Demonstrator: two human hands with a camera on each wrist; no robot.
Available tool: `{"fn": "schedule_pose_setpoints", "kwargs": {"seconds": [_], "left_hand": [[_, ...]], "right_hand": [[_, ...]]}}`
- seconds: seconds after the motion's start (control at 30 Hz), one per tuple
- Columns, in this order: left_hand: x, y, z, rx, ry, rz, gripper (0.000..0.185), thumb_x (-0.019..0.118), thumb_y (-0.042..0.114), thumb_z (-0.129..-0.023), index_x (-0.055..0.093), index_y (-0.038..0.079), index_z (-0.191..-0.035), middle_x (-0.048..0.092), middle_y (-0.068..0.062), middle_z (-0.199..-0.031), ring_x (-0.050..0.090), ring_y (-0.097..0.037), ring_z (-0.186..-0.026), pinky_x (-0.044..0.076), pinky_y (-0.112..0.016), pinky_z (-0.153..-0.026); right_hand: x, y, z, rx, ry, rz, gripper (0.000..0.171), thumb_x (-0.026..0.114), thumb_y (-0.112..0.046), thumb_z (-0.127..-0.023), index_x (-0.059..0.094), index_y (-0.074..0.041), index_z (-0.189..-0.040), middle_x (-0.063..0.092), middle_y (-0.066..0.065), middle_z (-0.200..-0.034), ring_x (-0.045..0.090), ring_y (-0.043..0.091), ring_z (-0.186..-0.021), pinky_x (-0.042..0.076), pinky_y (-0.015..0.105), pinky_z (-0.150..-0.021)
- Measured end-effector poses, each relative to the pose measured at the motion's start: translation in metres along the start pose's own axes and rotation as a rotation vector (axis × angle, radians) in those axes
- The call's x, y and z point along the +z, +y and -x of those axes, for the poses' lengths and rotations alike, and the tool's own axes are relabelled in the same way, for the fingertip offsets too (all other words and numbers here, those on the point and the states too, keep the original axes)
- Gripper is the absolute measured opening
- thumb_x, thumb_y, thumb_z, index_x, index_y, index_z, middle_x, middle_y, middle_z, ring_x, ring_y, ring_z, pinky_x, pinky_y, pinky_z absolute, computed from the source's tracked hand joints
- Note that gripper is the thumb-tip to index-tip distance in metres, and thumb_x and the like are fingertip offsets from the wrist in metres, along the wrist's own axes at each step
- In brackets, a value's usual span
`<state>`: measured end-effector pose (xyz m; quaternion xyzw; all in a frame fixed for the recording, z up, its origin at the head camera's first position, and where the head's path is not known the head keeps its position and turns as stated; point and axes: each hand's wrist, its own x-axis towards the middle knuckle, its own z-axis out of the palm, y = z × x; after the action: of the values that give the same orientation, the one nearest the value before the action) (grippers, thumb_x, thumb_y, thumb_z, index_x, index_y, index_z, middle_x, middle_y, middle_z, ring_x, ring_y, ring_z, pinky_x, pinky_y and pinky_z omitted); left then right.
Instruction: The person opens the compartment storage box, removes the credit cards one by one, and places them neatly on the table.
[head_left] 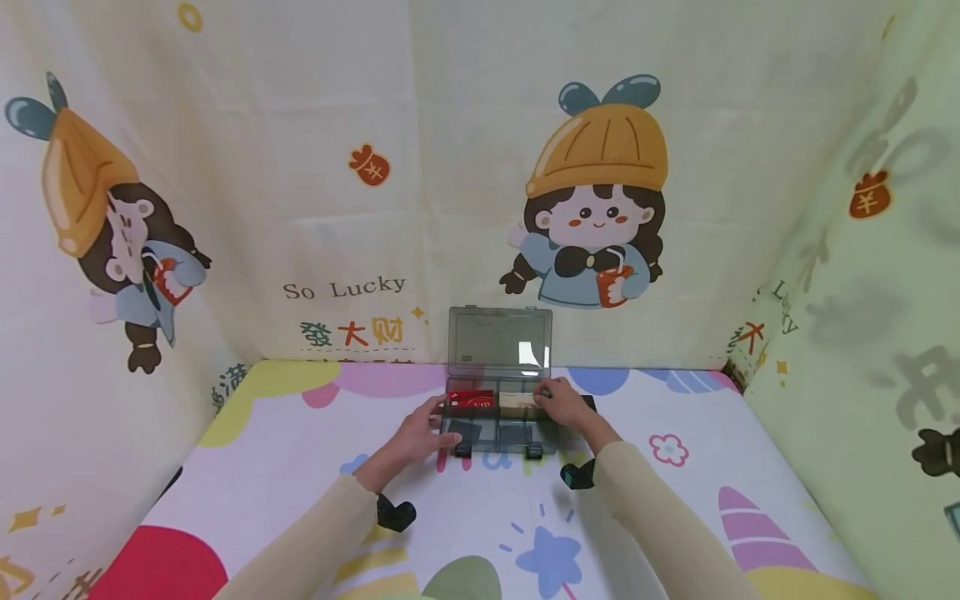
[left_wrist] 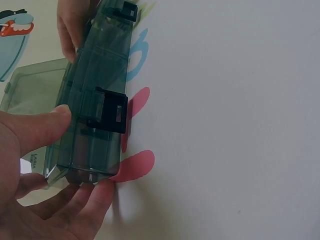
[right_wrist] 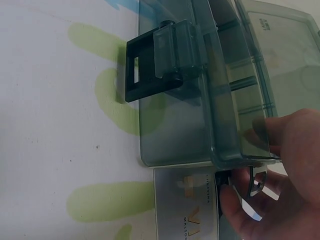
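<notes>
A clear grey-green storage box [head_left: 491,433] with dividers stands on the table, its lid [head_left: 487,342] raised against the back cloth. A red VIP card [head_left: 471,400] lies in a back compartment, with a beige card-like piece [head_left: 516,402] to its right. My left hand [head_left: 420,433] grips the box's left end, thumb near a black latch [left_wrist: 111,111] and fingers round the end wall. At the right end, my right hand [head_left: 564,407] has its thumb over the rim and its other fingers curled lower down. Between them shows a small dark, shiny piece [right_wrist: 257,181], its kind unclear.
A silver-grey card or packet [right_wrist: 185,200] with gold lettering lies against the box's right end. The colourful printed tablecloth [head_left: 660,517] spreads in front, and a printed cloth [head_left: 450,233] hangs close behind. Black wrist devices [head_left: 395,512] sit under both forearms.
</notes>
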<state>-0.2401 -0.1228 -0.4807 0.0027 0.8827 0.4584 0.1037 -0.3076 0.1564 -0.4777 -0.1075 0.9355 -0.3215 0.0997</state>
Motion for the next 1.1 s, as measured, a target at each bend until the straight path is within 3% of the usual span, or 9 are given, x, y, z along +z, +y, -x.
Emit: {"fn": "schedule_pose_setpoints", "kwargs": {"seconds": [0.17, 0.4, 0.63, 0.87, 1.1], "left_hand": [[0.000, 0.000, 0.001, 0.000, -0.001, 0.000, 0.079, 0.076, 0.023, -0.083, 0.033, 0.015, -0.150, 0.049, -0.015, -0.142, 0.050, -0.036, -0.128, 0.049, -0.055, -0.098], [0.001, 0.002, 0.002, -0.008, -0.010, 0.004, 0.079, 0.075, 0.024, -0.084, 0.032, 0.016, -0.150, 0.047, -0.015, -0.144, 0.049, -0.036, -0.129, 0.047, -0.057, -0.099], [0.000, 0.004, 0.003, -0.012, -0.013, 0.001, 0.080, 0.075, 0.024, -0.084, 0.032, 0.016, -0.150, 0.047, -0.015, -0.145, 0.049, -0.036, -0.129, 0.049, -0.056, -0.098], [-0.005, 0.007, 0.006, 0.001, -0.042, -0.045, 0.080, 0.074, 0.023, -0.086, 0.029, 0.012, -0.151, 0.046, -0.017, -0.144, 0.049, -0.037, -0.128, 0.048, -0.056, -0.098], [-0.004, 0.004, 0.005, 0.023, -0.057, -0.045, 0.080, 0.073, 0.025, -0.086, 0.028, 0.012, -0.151, 0.047, -0.017, -0.144, 0.049, -0.036, -0.128, 0.048, -0.054, -0.099]], "right_hand": [[0.000, -0.001, 0.000, -0.002, -0.017, 0.011, 0.029, 0.047, -0.018, -0.101, 0.061, -0.003, -0.122, 0.043, 0.024, -0.138, 0.048, 0.041, -0.125, 0.040, 0.055, -0.106], [0.001, -0.005, 0.003, -0.004, 0.004, 0.097, 0.027, 0.046, -0.019, -0.102, 0.060, -0.004, -0.120, 0.041, 0.025, -0.138, 0.054, 0.041, -0.118, 0.043, 0.054, -0.101], [0.005, -0.002, 0.001, -0.007, 0.010, 0.079, 0.028, 0.046, -0.023, -0.102, 0.056, -0.002, -0.119, 0.039, 0.025, -0.139, 0.055, 0.038, -0.114, 0.045, 0.053, -0.099], [0.012, -0.002, 0.000, -0.036, 0.087, 0.054, 0.020, 0.051, -0.024, -0.101, 0.051, -0.007, -0.112, 0.043, 0.025, -0.133, 0.058, 0.034, -0.100, 0.048, 0.050, -0.089], [0.016, 0.001, -0.003, -0.035, 0.201, -0.012, 0.022, 0.063, -0.016, -0.093, 0.048, -0.007, -0.105, 0.055, 0.015, -0.110, 0.053, 0.027, -0.094, 0.046, 0.044, -0.084]]}}
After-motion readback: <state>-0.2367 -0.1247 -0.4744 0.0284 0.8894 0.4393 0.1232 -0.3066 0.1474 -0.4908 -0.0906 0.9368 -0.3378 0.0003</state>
